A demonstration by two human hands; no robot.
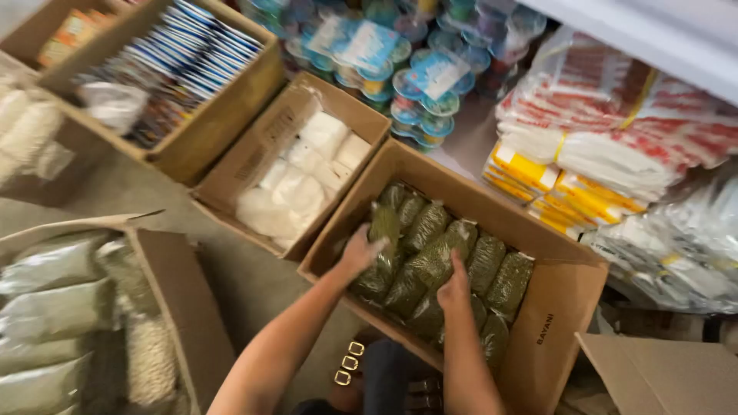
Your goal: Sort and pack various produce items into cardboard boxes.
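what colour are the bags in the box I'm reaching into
Olive green bags in a brown box, head view.

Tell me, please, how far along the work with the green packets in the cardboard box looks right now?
Done: the cardboard box already holds many green packets in rows. In hand: the left hand and right hand both rest on packets near the box's front. Left: cannot be judged; the box flaps are open, and the box of white packets is untouched.

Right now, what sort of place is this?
Probably a shop stockroom or packing area. Open cardboard boxes on the floor hold bagged goods, with stacked packets alongside. Both hands, left and right, rest on green bags in one box.
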